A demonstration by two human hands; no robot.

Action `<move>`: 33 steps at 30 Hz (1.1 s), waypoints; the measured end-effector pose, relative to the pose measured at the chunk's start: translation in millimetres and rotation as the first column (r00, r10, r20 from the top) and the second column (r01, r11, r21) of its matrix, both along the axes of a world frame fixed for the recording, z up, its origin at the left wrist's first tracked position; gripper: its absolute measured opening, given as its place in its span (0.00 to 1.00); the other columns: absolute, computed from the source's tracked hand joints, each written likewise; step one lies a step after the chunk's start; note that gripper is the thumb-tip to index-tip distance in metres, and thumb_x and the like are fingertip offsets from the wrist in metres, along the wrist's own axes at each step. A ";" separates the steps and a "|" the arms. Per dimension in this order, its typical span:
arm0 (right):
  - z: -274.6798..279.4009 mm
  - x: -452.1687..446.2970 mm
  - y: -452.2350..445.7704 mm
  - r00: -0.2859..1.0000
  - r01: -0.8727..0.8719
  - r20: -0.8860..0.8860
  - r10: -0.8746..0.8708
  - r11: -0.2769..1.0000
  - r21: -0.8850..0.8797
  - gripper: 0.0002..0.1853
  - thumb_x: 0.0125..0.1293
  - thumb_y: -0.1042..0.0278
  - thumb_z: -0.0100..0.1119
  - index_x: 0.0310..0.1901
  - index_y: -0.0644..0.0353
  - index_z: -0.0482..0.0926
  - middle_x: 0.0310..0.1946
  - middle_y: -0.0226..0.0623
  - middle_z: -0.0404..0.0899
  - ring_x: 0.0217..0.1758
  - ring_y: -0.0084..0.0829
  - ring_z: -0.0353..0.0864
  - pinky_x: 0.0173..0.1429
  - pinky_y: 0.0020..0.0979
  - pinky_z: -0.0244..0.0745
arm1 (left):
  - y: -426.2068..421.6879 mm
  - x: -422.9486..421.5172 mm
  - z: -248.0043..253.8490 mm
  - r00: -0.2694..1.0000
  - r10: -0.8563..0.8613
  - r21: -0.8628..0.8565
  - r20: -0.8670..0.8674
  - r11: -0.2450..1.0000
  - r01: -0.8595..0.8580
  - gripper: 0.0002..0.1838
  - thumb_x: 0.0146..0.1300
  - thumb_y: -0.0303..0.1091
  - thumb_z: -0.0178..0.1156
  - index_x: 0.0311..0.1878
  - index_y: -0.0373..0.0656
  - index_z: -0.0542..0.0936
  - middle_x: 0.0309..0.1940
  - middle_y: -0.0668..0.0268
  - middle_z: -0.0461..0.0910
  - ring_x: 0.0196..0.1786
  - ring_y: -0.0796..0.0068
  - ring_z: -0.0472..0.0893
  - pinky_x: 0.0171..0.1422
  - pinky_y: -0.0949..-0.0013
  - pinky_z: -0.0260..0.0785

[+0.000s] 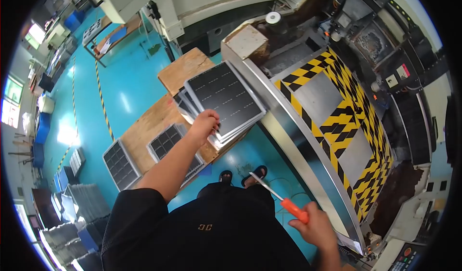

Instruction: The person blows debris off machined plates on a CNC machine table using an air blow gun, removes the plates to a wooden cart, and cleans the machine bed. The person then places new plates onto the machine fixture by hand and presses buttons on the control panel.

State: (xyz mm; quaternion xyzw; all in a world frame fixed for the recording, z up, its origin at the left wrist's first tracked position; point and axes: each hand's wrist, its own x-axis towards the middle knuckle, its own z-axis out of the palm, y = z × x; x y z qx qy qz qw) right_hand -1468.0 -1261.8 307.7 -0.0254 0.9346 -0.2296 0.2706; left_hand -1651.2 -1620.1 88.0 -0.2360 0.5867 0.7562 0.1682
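My right hand (316,225) is closed around the orange handle of a screwdriver (293,210). Its thin metal shaft points up and to the left, over the floor near my feet. The fingers of my left hand (206,126) are curled at the left edge of the top dark panel (224,98), which has rows of short slots and a pale metal rim. My hand covers that part of the edge. More panels lie under it in a slightly fanned stack on the wooden bench.
The wooden bench (139,126) also carries a gridded dark panel (166,141) and another gridded panel (120,164). On my right stands a machine with a yellow-and-black striped cover (332,112) and a metal front edge (308,148). Blue floor (120,90) extends left.
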 end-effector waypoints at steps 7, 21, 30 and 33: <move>-34.1 -48.4 47.7 0.991 0.129 0.051 -0.123 0.982 -0.137 0.22 0.59 0.51 0.67 0.38 0.63 0.75 0.35 0.52 0.81 0.41 0.56 0.80 0.44 0.46 0.74 | 28.6 -59.2 -9.6 0.949 0.069 -0.186 -0.308 0.974 -0.131 0.17 0.54 0.21 0.50 0.48 0.46 0.77 0.45 0.65 0.78 0.48 0.72 0.78 0.46 0.68 0.73; -114.1 -296.8 230.3 0.839 0.525 -0.244 -0.487 0.842 0.126 0.26 0.67 0.44 0.53 0.43 0.66 0.78 0.38 0.55 0.82 0.45 0.54 0.81 0.49 0.45 0.74 | 44.8 -71.1 -19.7 0.815 -0.579 -0.988 0.036 -0.145 -0.060 0.32 0.66 0.49 0.52 0.72 0.52 0.63 0.74 0.53 0.54 0.77 0.50 0.50 0.78 0.46 0.39; -116.7 -291.1 137.4 0.946 0.248 -0.253 -0.203 0.956 0.159 0.21 0.65 0.52 0.56 0.42 0.66 0.77 0.37 0.53 0.82 0.43 0.53 0.83 0.47 0.47 0.77 | 47.9 -76.4 -18.3 0.816 -0.571 -0.983 0.089 -0.182 -0.020 0.32 0.67 0.47 0.51 0.73 0.51 0.61 0.75 0.54 0.53 0.77 0.51 0.49 0.78 0.47 0.38; -109.8 -241.8 119.5 0.942 0.049 -0.335 0.007 0.986 0.159 0.18 0.65 0.54 0.58 0.38 0.65 0.76 0.32 0.49 0.82 0.34 0.52 0.83 0.40 0.48 0.77 | 45.5 -75.6 -17.7 0.815 -0.570 -0.981 0.106 -0.195 -0.009 0.32 0.67 0.46 0.50 0.73 0.51 0.61 0.75 0.54 0.52 0.77 0.50 0.49 0.78 0.47 0.38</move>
